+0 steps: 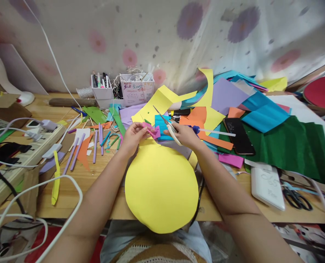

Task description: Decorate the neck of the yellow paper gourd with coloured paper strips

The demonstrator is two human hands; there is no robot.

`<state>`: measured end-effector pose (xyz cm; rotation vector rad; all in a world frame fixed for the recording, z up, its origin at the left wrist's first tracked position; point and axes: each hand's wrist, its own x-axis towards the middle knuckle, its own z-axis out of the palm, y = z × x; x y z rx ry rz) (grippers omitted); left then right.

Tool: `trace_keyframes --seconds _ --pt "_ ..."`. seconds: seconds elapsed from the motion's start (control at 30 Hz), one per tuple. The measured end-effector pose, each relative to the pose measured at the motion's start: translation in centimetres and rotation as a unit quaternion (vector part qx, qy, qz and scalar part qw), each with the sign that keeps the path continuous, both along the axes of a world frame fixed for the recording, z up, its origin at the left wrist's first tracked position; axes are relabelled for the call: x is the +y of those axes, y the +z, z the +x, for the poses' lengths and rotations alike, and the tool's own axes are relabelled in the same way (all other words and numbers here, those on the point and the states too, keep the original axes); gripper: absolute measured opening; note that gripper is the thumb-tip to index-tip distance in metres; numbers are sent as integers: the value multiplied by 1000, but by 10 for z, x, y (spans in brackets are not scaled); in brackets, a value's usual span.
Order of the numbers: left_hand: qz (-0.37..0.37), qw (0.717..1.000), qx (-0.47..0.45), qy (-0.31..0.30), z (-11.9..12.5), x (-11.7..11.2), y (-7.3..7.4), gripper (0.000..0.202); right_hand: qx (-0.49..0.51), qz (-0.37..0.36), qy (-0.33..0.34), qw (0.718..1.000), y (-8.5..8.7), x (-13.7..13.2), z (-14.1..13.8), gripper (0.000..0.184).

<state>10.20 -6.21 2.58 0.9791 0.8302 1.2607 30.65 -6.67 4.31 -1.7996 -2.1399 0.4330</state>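
My left hand [133,137] pinches a small pink paper piece [153,130] above the far edge of a large yellow paper circle [161,188]. My right hand [184,135] grips white-handled scissors [169,126]; their blades are apart and point up-left, just beside the pink piece. Both hands hover over the wooden table [96,182], near a blue paper scrap [162,122].
Coloured paper sheets [228,96] and green felt [293,146] are piled to the right, with a black phone [239,136], a white box [267,186] and black scissors [297,199]. Pen holders [122,89] stand at the back. Paper strips [80,149], a power strip [20,157] and cables [42,190] lie left.
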Motion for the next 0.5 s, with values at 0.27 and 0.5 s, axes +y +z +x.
trace_keyframes --seconds 0.27,0.5 --pt "-82 992 -96 23 -2 3 5 17 4 13 87 996 4 -6 -1 34" --pt "-163 974 -150 53 -2 7 4 18 -56 84 126 987 -8 -2 -7 34"
